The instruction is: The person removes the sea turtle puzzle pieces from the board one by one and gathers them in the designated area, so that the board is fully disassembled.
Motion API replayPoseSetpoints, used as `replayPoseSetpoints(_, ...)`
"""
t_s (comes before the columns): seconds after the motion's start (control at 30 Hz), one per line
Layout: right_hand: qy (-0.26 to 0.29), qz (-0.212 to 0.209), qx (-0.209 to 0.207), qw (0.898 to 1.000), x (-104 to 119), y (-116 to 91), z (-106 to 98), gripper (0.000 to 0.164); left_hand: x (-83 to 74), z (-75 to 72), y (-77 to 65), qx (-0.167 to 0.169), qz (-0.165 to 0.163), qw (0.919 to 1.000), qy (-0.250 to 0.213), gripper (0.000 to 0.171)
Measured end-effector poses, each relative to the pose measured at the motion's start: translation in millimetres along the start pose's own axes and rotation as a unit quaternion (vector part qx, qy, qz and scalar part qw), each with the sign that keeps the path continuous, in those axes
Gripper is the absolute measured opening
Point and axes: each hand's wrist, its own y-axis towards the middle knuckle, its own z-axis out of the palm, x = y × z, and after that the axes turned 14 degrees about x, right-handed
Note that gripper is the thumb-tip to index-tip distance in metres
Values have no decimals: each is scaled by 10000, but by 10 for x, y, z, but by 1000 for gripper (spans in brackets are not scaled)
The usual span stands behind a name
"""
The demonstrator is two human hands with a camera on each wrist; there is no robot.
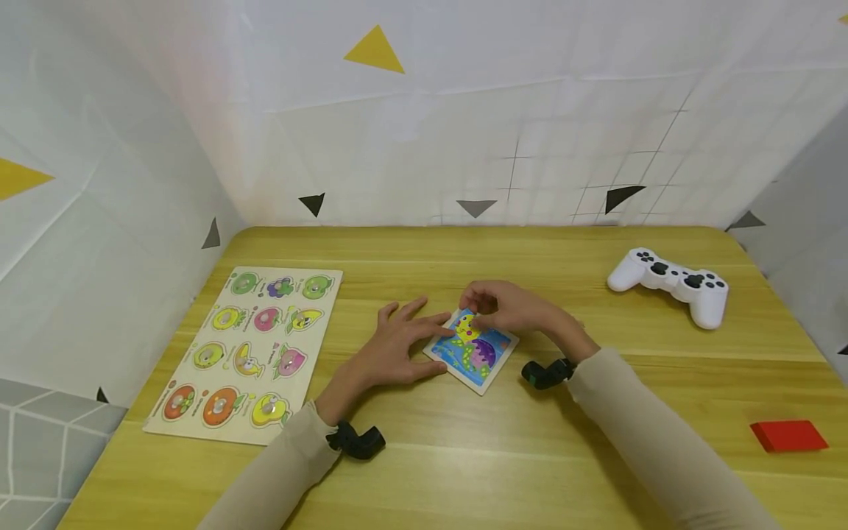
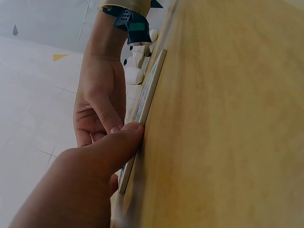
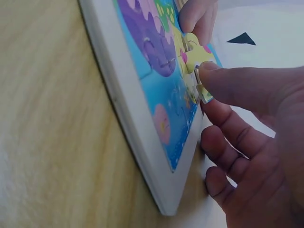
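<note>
A small jigsaw puzzle (image 1: pixel 486 352) in a white frame, with a sea-creature picture in blue, yellow and purple, lies on the table. My left hand (image 1: pixel 387 352) is spread at its left side; the thumb touches the near-left edge and the index fingertip rests on the picture. At the far corner, my right hand (image 1: pixel 513 305) pinches a yellow puzzle piece (image 3: pixel 195 56) between thumb and fingers. That piece is tilted and partly raised from the picture, as the right wrist view shows. In the left wrist view, the puzzle frame (image 2: pixel 153 90) appears edge-on.
To the left lies a fruit peg board (image 1: pixel 258 342). A white game controller (image 1: pixel 669 283) sits at the right rear of the wooden table (image 1: pixel 530 471). Nearer, a red block (image 1: pixel 791 436) lies by the right edge. A patterned white cloth (image 1: pixel 411 147) hangs behind the table.
</note>
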Motion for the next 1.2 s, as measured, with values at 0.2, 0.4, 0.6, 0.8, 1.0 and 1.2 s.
replayPoseSetpoints(0.2, 83, -81, -60, 9999, 8, -11, 11, 23, -7, -2, 2, 3, 3, 10000, -1, 53)
replayPoseSetpoints(0.4, 120, -143, -189, 9996, -44, -5, -17, 22, 0, -1, 4, 32, -30, 10000, 15, 53)
replayPoseSetpoints(0.6, 92, -138, -541, 9984, -137, -35, -126, 27, -1, 11, 0, -25, -32, 10000, 59, 53)
replayPoseSetpoints(0.8, -209, 175, -856, 9960, -206, -78, -279, 29, 3, 27, -7, -37, -44, 9999, 99, 53)
replayPoseSetpoints(1.0, -473, 593, -786, 9940, -225, -89, -381, 29, -1, 38, -12, -23, -38, 10000, 9, 53)
replayPoseSetpoints(1.2, -427, 696, -463, 9956, -232, -109, -421, 32, 1, 32, -5, -37, -21, 10000, 18, 53)
